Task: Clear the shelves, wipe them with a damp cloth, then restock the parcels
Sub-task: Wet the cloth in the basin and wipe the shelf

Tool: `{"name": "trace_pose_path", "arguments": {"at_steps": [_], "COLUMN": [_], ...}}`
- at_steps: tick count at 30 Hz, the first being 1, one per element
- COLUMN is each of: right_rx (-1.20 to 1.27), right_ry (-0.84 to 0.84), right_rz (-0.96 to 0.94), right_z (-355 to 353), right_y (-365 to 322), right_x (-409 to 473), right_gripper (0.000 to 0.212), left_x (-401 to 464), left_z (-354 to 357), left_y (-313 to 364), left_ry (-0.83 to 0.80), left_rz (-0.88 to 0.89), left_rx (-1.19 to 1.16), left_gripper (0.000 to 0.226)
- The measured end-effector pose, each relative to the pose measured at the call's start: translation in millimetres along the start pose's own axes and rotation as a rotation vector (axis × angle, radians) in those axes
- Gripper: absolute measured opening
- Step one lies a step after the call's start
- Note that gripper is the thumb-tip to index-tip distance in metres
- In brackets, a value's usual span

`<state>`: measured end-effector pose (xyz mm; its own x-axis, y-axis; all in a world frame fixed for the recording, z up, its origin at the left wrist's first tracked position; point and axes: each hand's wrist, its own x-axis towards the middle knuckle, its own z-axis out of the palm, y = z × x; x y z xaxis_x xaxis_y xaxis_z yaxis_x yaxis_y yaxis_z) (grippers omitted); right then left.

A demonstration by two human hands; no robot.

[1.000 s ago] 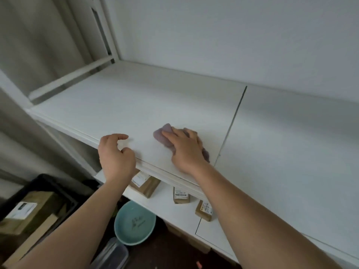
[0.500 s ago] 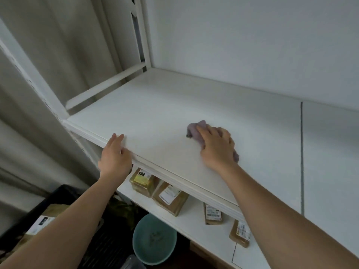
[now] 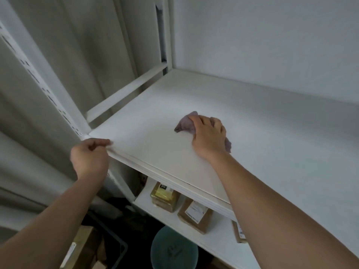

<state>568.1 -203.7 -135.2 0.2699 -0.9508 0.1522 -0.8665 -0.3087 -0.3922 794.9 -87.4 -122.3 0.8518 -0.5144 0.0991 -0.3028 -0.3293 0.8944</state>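
- Shelves first, from the head view: the white upper shelf board [image 3: 252, 133] carries nothing but a crumpled purple cloth [image 3: 187, 124], which lies well in from the front edge, toward the left end.
- My right hand [image 3: 208, 135] lies on top of that cloth, fingers curled down over it and pressing it to the board; purple shows past the fingertips on the far left and again behind the wrist on the right, so its long axis runs roughly left to right.
- My left hand [image 3: 90, 155] is at the front left corner of the same board, fingers loosely curled against the edge; motion blur keeps me from saying whether it grips the lip or only rests there.
- I judge wiping is under way, and the unwiped run probably lies toward the back left corner, which the right hand, already on the cloth, can reach.
- The white corner post [image 3: 167, 35] bounds that reach.
- Brown cardboard parcels [image 3: 196, 214] with white labels sit on the lower shelf [image 3: 215, 235], so that one looks uncleared.
- A teal round basin [image 3: 173, 249] stands below, beneath the lower shelf's front edge.
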Motion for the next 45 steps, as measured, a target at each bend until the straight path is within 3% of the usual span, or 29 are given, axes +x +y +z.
{"name": "trace_pose_path", "arguments": {"at_steps": [8, 13, 17, 21, 38, 45], "right_rx": [0.086, 0.262, 0.46, 0.578, 0.825, 0.873], "right_ry": [-0.201, -0.385, -0.419, -0.421, -0.424, -0.426], "right_rz": [-0.294, -0.502, -0.361, -0.246, 0.097, 0.24], "right_z": [49, 47, 30, 12, -108, -149], "right_y": [-133, -153, -123, -83, 112, 160], "right_x": [28, 0, -21, -44, -194, -241], "right_gripper": [0.054, 0.047, 0.046, 0.057, 0.056, 0.054], "left_x": [28, 22, 7, -18, -217, -288], "left_z": [-50, -57, -49, -33, -12, -2], "left_y": [-37, -41, -33, -18, 45, 65], "left_ry": [0.003, 0.005, -0.068, -0.256, -0.624, -0.807], "left_rz": [-0.026, -0.037, -0.064, -0.108, -0.239, -0.295], "left_rx": [-0.204, -0.257, -0.239, -0.149, -0.002, 0.033], "left_gripper": [0.037, 0.036, 0.037, 0.04, 0.034, 0.028]}}
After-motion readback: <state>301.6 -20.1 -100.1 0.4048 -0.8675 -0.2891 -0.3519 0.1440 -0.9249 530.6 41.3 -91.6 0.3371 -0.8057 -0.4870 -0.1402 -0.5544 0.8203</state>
